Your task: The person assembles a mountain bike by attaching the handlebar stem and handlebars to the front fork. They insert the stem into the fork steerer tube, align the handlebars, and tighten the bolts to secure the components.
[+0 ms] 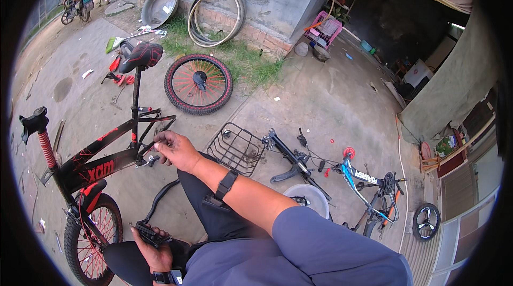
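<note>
A black and red child's bicycle [101, 166] stands in front of me with its rear wheel off. My right hand [173, 150] reaches across to the frame's rear end and pinches a small part at the bottom bracket area. My left hand [155, 251] rests on my knee, closed on a black pedal [148, 232] joined to a curved black crank arm [160, 198]. The loose red-spoked wheel [198, 83] lies flat on the concrete beyond the saddle [140, 55].
A black wire basket [236, 147] and a dismantled blue bicycle [368, 184] lie to my right, beside a white bowl [310, 198] and a small black wheel [426, 222]. Tyres [216, 16] and a metal basin [159, 4] lean on the far wall. Red tools [120, 75] lie scattered.
</note>
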Demonstrator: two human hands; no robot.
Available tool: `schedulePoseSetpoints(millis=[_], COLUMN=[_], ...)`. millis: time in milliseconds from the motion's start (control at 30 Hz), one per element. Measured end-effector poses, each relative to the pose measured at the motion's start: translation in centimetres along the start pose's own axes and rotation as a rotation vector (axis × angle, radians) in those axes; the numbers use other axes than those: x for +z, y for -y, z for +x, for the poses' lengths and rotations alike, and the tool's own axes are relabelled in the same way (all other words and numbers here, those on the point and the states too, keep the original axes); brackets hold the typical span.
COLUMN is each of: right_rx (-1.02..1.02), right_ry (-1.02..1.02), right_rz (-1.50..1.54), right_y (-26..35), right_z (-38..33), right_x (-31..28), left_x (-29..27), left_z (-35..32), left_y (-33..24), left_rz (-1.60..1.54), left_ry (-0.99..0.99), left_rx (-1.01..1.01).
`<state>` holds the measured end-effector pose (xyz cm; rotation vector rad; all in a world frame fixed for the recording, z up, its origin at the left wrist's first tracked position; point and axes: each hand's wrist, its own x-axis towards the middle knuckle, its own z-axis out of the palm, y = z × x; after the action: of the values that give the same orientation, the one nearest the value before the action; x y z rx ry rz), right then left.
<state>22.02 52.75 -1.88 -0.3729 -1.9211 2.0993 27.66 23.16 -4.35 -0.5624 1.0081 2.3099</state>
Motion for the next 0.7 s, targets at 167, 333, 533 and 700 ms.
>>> schedulePoseSetpoints(millis=[167, 333, 533, 700], right_rx=[0.004, -0.027, -0.026, -0.036], right_ry=[0.0, -0.037, -0.037, -0.032], right_rz=[0.0, 0.036, 0.037, 0.038], right_y=[0.11, 0.17, 0.18, 0.4], right_z=[-0.08, -0.17, -0.21, -0.39], right_x=[0.05, 0.36, 0.37, 0.42], left_x=[0.26, -0.15, -0.19, -0.15], left_z=[-0.16, 0.09, 0.07, 0.04], left_y=[-0.05, 0.03, 0.07, 0.07], left_rz=[-0.001, 0.0, 0.0, -0.006], left_ry=[-0.009, -0.006, -0.008, -0.011], left_rx=[-0.001, 0.004, 0.007, 0.006])
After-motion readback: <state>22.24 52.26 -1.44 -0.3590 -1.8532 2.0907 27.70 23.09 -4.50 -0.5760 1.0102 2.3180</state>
